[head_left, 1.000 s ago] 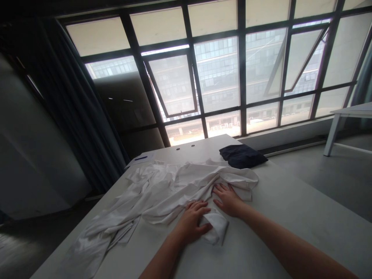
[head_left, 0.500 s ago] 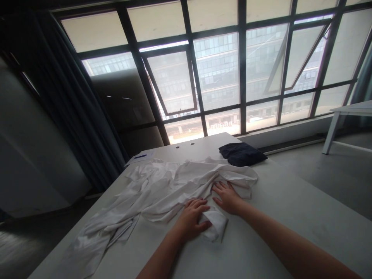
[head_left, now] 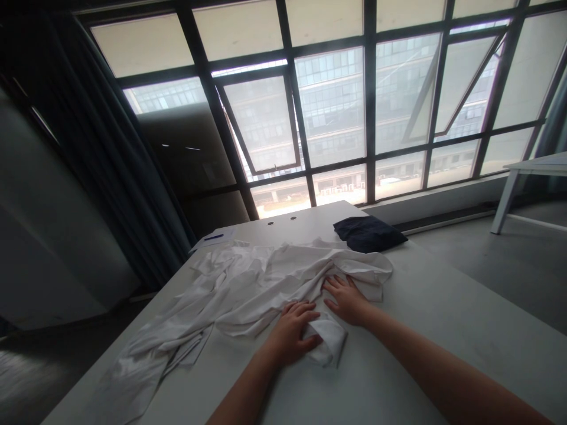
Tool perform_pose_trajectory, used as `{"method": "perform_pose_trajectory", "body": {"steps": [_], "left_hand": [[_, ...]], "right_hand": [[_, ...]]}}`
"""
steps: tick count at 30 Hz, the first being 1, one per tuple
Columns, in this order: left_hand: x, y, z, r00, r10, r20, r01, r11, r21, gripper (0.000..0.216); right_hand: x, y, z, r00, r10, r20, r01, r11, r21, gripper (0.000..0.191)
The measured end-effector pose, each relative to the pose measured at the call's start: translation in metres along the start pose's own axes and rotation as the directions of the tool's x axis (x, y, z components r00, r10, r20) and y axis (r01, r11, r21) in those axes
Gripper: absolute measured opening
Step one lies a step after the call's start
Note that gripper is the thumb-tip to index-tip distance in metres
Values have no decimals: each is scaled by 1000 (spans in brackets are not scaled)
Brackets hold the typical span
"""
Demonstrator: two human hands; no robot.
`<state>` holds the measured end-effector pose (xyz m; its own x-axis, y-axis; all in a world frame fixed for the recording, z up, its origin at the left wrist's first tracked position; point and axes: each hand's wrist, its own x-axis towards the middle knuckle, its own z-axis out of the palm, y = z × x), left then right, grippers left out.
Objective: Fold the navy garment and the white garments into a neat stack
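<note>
A rumpled white garment (head_left: 248, 283), which looks like a shirt, is spread over the white table (head_left: 425, 348), with a long sleeve-like part trailing to the near left. My left hand (head_left: 295, 333) rests on its near edge, fingers apart, beside a small folded end of white cloth (head_left: 328, 339). To the right, my right hand (head_left: 345, 300) lies flat on the cloth with its fingers spread. Neither hand grips anything that I can see. The fabric under both palms is hidden.
A folded dark blue cloth (head_left: 368, 234) lies at the table's far right edge. Paper with a blue pen (head_left: 214, 237) sits at the far left. Beyond are windows (head_left: 330, 112), a dark curtain (head_left: 110, 159) at left and another white table (head_left: 538, 168) at right.
</note>
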<state>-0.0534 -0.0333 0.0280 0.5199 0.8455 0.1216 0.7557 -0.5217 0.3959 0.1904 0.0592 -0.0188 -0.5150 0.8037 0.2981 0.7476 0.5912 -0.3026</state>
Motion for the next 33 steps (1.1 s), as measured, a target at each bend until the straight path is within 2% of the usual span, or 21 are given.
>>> {"method": "perform_pose_trajectory", "body": {"steps": [33], "left_hand": [[0, -2, 1, 1000, 7, -11, -7, 1000, -9, 60]], "right_hand": [[0, 1, 3, 1000, -7, -23, 7, 1000, -24, 51]]}}
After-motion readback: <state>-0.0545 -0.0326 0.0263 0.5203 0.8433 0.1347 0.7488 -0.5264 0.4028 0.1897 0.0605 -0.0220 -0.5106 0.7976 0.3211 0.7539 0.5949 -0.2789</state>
